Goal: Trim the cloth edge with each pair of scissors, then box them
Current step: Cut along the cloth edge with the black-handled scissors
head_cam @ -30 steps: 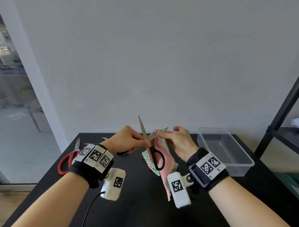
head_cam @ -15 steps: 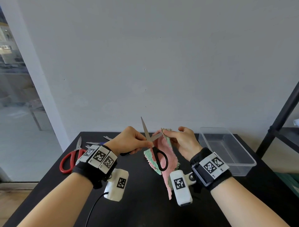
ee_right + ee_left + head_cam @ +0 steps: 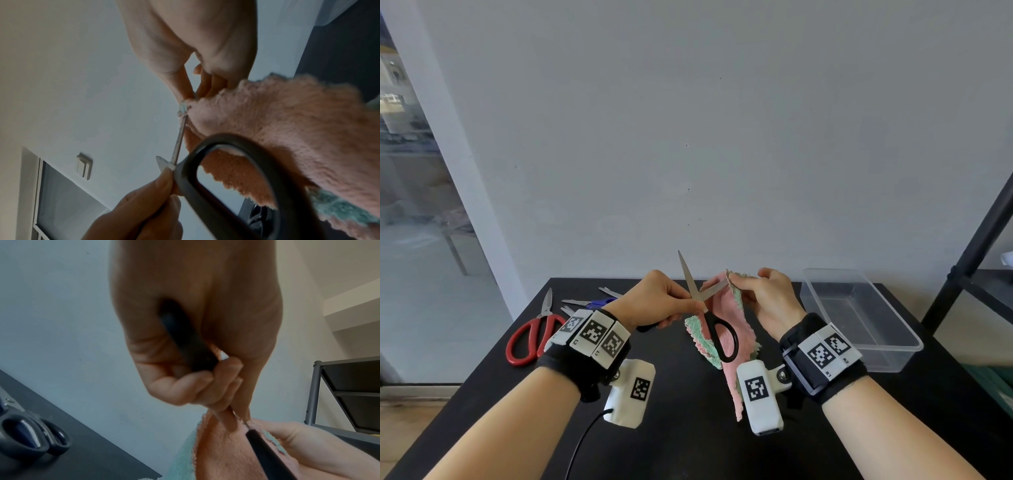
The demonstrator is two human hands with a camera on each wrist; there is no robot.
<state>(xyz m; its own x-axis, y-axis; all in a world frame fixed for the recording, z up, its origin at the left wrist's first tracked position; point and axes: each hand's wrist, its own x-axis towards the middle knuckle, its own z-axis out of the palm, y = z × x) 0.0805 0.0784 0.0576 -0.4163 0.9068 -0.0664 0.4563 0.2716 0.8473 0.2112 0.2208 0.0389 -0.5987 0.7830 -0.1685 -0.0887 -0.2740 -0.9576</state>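
My left hand [image 3: 657, 301] grips one black handle [image 3: 183, 339] of the black-handled scissors [image 3: 709, 315], fingers curled round it. The blades stand apart, one pointing up, the other lying against the cloth's top edge. The free handle loop [image 3: 232, 175] hangs in front of the cloth. My right hand [image 3: 767, 298] pinches the top corner of the pink and green cloth [image 3: 726, 329], which hangs down above the black table [image 3: 688, 428]. The clear plastic box [image 3: 859, 318] stands empty to the right.
Red-handled scissors [image 3: 530, 335] lie at the table's left edge. Blue-handled scissors [image 3: 592, 303] and other blades lie behind my left hand; a dark-handled pair [image 3: 30, 441] shows in the left wrist view. A black shelf frame [image 3: 976, 246] stands at the right.
Both hands with scissors and cloth have drifted slightly right and up. The lower blade now lies further along the cloth's top edge.
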